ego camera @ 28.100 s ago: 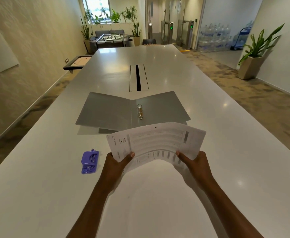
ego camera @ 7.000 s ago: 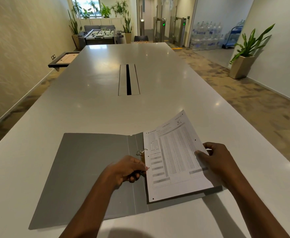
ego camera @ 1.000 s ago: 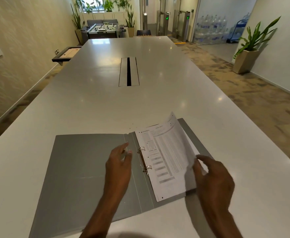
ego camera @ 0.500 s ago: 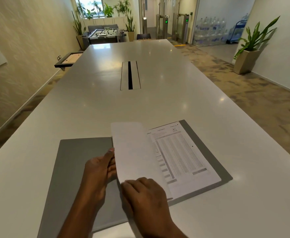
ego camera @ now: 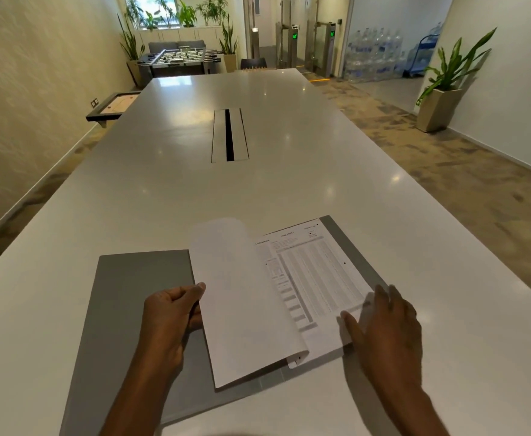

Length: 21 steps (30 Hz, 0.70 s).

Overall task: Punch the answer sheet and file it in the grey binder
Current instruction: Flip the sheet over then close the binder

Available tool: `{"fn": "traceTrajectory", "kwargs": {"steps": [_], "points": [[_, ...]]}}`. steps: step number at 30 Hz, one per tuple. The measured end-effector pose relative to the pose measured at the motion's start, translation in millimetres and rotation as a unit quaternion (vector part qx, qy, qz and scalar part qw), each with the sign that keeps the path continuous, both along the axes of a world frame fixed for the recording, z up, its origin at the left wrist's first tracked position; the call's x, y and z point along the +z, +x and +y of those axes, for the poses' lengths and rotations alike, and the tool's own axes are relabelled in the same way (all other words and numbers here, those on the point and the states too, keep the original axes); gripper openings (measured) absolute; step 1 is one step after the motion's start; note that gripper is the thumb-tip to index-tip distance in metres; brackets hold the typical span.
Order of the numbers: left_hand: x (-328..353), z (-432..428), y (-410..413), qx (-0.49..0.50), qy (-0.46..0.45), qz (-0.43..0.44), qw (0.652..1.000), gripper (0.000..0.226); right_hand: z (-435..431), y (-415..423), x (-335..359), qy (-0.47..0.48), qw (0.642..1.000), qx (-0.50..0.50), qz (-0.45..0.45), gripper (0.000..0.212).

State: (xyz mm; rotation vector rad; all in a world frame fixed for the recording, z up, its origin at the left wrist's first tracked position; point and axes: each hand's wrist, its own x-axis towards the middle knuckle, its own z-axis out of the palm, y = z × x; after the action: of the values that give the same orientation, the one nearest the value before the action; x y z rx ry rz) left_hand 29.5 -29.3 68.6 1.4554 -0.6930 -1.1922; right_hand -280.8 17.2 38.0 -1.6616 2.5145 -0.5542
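The grey binder (ego camera: 138, 294) lies open on the white table in front of me. A printed answer sheet (ego camera: 314, 272) lies flat on its right cover. A blank white page (ego camera: 242, 303) curls over from the spine to the left and hides the rings. My left hand (ego camera: 169, 319) pinches this page's left edge, thumb on top. My right hand (ego camera: 386, 325) rests flat on the printed sheet's lower right corner, fingers apart. The hole punch is out of view.
The long white table (ego camera: 257, 190) stretches ahead, with a cable slot (ego camera: 229, 135) in its middle. Its right edge borders patterned carpet with a potted plant (ego camera: 446, 89). A low game board (ego camera: 113, 107) stands by the left wall.
The blank page has been turned over to the left. My right hand has left that page's lower edge and moved right onto the printed sheet. My left hand keeps hold of the page's edge.
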Motion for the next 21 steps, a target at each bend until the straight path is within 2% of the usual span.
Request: {"fn": "traceTrajectory", "kwargs": {"steps": [4,6,10,12,15,17,21], "points": [[2,-1,-4,-0.005,0.008,-0.002,1.0,0.017,3,-15,-18,0.06,0.997,-0.006,0.043,0.066],[3,-1,-5,-0.005,0.012,-0.006,1.0,0.016,3,-13,-19,0.065,0.997,-0.002,0.031,0.057],[5,-1,-7,-0.008,0.014,-0.006,1.0,0.016,2,-16,-16,0.051,0.999,0.001,-0.012,0.056],[7,-1,-8,-0.013,0.013,-0.006,1.0,0.014,0,-19,-13,0.044,0.997,-0.002,-0.061,0.059],[7,1,-11,-0.022,0.014,-0.007,1.0,0.014,-1,-23,-11,-0.017,0.976,-0.025,-0.218,0.063],[4,1,-12,-0.025,0.014,-0.01,1.0,0.015,-1,-27,-11,-0.06,0.963,-0.035,-0.262,0.049],[0,0,-11,-0.026,0.009,-0.018,0.999,0.017,0,-35,-9,-0.124,0.959,-0.039,-0.253,0.016]]}}
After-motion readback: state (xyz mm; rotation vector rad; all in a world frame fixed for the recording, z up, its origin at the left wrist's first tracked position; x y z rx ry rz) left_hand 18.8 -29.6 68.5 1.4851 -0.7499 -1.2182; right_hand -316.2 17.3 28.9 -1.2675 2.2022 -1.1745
